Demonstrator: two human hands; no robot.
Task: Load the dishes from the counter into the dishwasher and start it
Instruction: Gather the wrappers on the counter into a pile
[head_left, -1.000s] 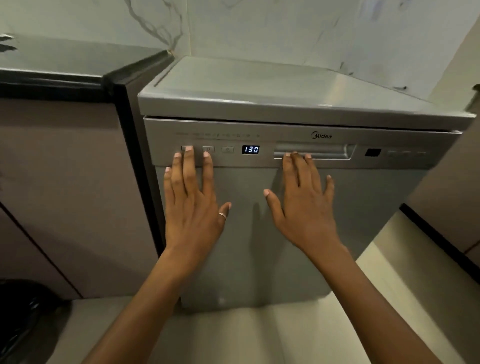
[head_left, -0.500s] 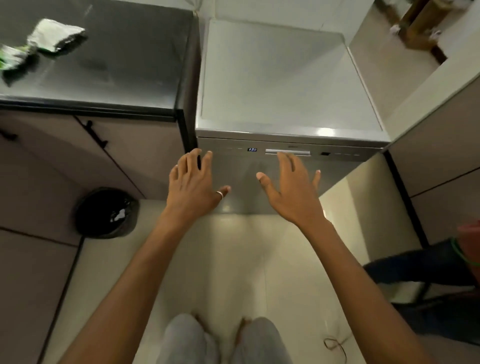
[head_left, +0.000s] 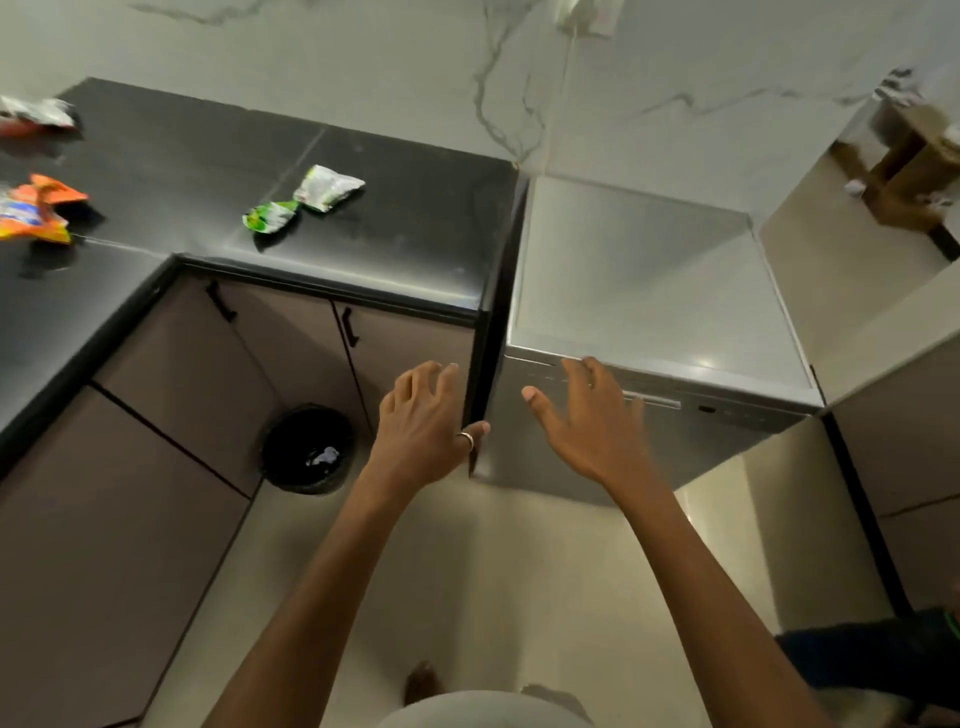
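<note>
1. Head view: dishwasher (head_left: 639, 280) stands just right of the black bench (head_left: 208, 156), door shut flush. Loading is probably finished, since the bench shows no dishes, only crumpled wrappers (head_left: 327, 195).
2. Empty left hand (head_left: 423, 421), fingers (head_left: 415, 379) loosely spread, sits in front of the bench's end panel, just beside the dishwasher's left edge.
3. Empty right hand (head_left: 592, 431), fingers (head_left: 576, 371) relaxed and apart, has its tips at the door's top-left, left of the handle (head_left: 654, 401). Contact unclear.
4. Judgement: palms face the door as if pressing or checking it shut.
5. Control strip (head_left: 727, 410) lies right of both hands, uncovered. Too small to read whether the machine is started.
</note>
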